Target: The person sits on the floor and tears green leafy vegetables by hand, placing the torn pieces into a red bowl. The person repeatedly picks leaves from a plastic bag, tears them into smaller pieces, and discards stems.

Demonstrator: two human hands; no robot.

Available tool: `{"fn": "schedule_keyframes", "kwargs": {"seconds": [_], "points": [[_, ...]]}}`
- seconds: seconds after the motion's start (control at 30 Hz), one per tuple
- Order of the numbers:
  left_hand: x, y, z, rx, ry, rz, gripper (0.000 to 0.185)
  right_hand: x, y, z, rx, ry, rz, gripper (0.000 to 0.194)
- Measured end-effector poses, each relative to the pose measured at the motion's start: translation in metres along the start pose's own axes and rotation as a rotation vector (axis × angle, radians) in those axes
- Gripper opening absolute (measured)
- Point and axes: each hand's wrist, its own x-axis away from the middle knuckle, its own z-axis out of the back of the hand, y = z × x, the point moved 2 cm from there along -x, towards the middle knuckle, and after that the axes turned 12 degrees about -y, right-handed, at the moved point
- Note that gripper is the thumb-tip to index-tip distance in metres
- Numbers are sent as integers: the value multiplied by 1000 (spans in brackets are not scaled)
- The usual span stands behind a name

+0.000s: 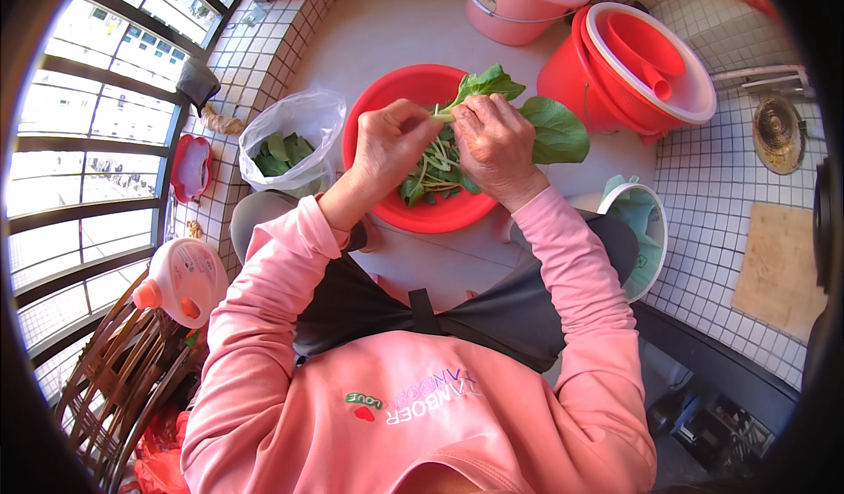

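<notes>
Above a red plastic basin [380, 92], both hands grip one pale green stem of a leafy vegetable [555, 130]. My left hand [395, 139] pinches the stem's end between thumb and fingers. Closed around the stem nearer its leaves is my right hand [496, 143]; broad green leaves stick out beyond it to the right. Picked stems and leaves [435, 167] lie in the basin, partly hidden beneath the hands. To the left, a clear plastic bag [323, 115] stands with its mouth spread and holds more green leaves [282, 154].
A lined white bin [653, 276] stands beside my right knee. Beyond the basin are a pink bucket [511, 19] and stacked red buckets [560, 75] with a red dipper [643, 46] on top. A detergent bottle [191, 283] is at the left, near the barred window [92, 144].
</notes>
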Motion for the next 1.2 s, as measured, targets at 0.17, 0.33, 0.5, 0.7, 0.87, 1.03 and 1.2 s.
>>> {"fn": "schedule_keyframes", "kwargs": {"seconds": [0.17,0.33,0.5,0.7,0.87,1.03,1.2], "points": [[-4,0,5,431,-165,241,15,3,3,-4,-3,-5,42,18],[-7,9,9,654,-330,467,17,3,-2,0,24,-42,5,16],[0,9,3,490,-166,324,16,5,-9,-5,-33,-67,-24,13],[4,7,-4,343,-24,235,16,8,-21,-13,-350,-23,-105,13],[2,11,-7,461,-44,261,16,13,-17,-23,-1024,-67,-527,7],[6,2,-9,410,-92,282,16,0,-10,2,-1407,14,-840,10],[1,0,0,415,66,301,15,2,30,17,-1353,321,-719,7]]}}
